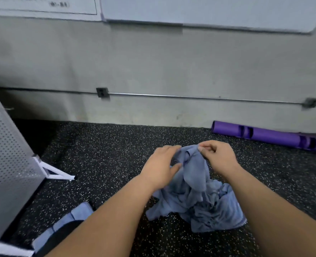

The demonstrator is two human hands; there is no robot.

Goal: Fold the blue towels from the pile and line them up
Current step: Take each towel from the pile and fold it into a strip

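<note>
Pinched one blue towel (192,164) up off the pile (199,206) at five o'clock, right hand (218,156) clenched on its top edge, left hand (162,167) grasping loosely. Folded towels (68,221) lined up at seven o'clock; plenty left.

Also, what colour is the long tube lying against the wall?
Purple, clearest in the head view: the long purple tube at right.

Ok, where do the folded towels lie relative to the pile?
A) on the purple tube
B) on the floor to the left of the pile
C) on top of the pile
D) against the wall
B: the folded towels lie in a row on the floor, left of the pile.
</note>
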